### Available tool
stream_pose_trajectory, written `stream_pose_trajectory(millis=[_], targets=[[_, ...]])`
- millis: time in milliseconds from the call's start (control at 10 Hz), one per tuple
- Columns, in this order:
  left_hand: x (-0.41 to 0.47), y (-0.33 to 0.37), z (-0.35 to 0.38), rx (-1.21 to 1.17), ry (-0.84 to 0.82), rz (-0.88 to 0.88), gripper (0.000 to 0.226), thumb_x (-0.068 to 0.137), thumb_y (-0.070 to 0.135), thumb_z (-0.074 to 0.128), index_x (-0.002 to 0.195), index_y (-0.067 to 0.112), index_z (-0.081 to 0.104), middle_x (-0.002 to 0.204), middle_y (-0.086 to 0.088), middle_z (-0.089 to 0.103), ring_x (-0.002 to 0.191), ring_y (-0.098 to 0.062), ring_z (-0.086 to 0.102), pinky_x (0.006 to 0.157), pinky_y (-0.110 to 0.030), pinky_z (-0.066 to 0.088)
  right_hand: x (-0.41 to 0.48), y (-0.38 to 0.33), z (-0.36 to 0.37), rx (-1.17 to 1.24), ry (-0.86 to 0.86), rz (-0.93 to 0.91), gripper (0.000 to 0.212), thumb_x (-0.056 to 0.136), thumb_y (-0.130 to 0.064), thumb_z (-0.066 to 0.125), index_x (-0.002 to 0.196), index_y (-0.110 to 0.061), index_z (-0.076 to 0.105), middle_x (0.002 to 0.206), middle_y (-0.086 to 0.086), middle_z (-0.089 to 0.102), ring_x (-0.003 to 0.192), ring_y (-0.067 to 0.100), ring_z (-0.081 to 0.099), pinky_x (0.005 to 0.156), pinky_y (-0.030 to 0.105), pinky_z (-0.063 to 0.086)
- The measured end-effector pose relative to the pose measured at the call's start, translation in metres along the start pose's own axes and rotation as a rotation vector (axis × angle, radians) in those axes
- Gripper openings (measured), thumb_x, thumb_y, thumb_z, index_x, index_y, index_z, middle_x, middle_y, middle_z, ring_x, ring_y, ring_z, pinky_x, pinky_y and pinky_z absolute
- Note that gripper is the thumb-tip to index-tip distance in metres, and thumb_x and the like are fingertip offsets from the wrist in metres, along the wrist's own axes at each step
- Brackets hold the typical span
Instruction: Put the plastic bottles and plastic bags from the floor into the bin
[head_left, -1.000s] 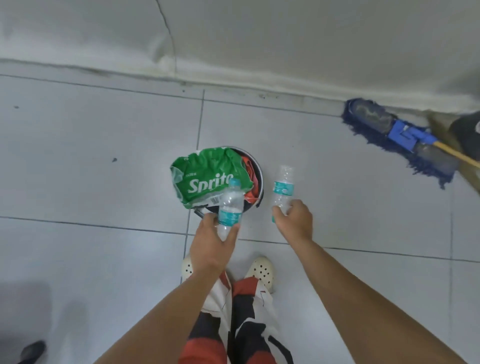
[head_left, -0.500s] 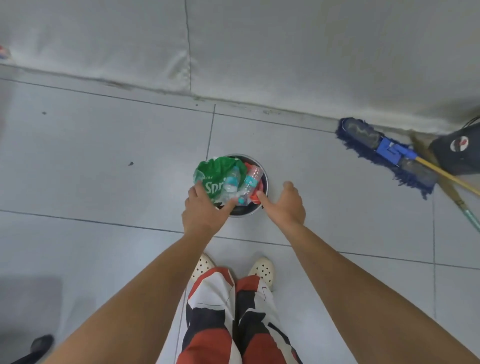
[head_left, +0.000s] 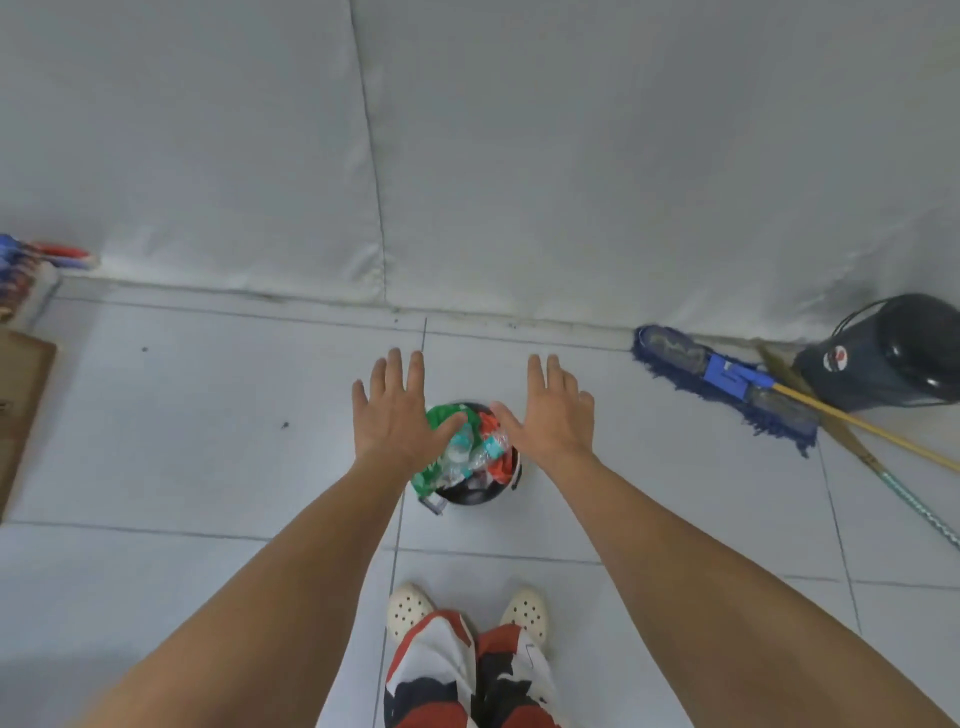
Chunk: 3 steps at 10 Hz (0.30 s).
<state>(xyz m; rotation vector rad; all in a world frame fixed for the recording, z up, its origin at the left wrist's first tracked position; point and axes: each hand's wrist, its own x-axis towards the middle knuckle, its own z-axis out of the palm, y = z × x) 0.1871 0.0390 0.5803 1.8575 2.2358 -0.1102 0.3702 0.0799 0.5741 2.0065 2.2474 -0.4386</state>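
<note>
A small round black bin (head_left: 475, 498) stands on the tiled floor in front of my feet. It holds a green plastic bag (head_left: 441, 418), a red bag (head_left: 500, 465) and two clear plastic bottles (head_left: 475, 449) with teal labels lying on top. My left hand (head_left: 395, 415) hovers above the bin's left side, fingers spread, holding nothing. My right hand (head_left: 553, 421) hovers above the bin's right side, also spread and holding nothing. The left hand covers part of the green bag.
A blue mop (head_left: 727, 376) with a yellow handle lies by the wall at the right, beside a dark round container (head_left: 893, 353) and a broom stick (head_left: 878, 470). A brown board (head_left: 18, 400) and colourful items (head_left: 31, 260) sit at the far left. A white wall runs behind.
Both bottles left my hands and now lie in the bin. My hands opened and rose above the bin, and the view pulled back and up.
</note>
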Motion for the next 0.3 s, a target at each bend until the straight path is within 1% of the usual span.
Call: stream_pose_trajectory(millis=[100,200,300], targets=[[0.02,0.007,-0.062,0.065,0.095,0.036,0.097,0.079,0.078,0.026,0.15,0.018,-0.001,0.159,-0.012,0.004,0.145,-0.031,0.008,0.114,-0.053,0.015,0.014,-0.011,-0.062,-0.006,0.082,-0.028,0.082,0.088,-0.064,0.038,0.149,-0.015,0.014,0.158,0.013,0.016,0.141,0.031,0.023,0.11,0.053,0.028],[0.042,0.016,-0.137,0.155,0.225,0.096,0.095,0.079,0.078,0.024,0.15,0.02,-0.002,0.16,-0.012,0.0,0.145,-0.031,0.005,0.114,-0.054,0.014,0.03,-0.019,-0.137,-0.036,0.213,-0.08,0.081,0.088,-0.063,0.038,0.149,-0.015,0.015,0.158,0.015,0.017,0.141,0.031,0.023,0.109,0.054,0.027],[0.069,0.032,-0.237,0.186,0.422,0.147,0.094,0.079,0.078,0.023,0.15,0.021,-0.001,0.16,-0.011,-0.002,0.146,-0.031,0.003,0.114,-0.055,0.011,0.051,-0.034,-0.231,-0.049,0.404,-0.132,0.081,0.088,-0.064,0.038,0.149,-0.016,0.014,0.158,0.015,0.016,0.143,0.031,0.021,0.111,0.056,0.023]])
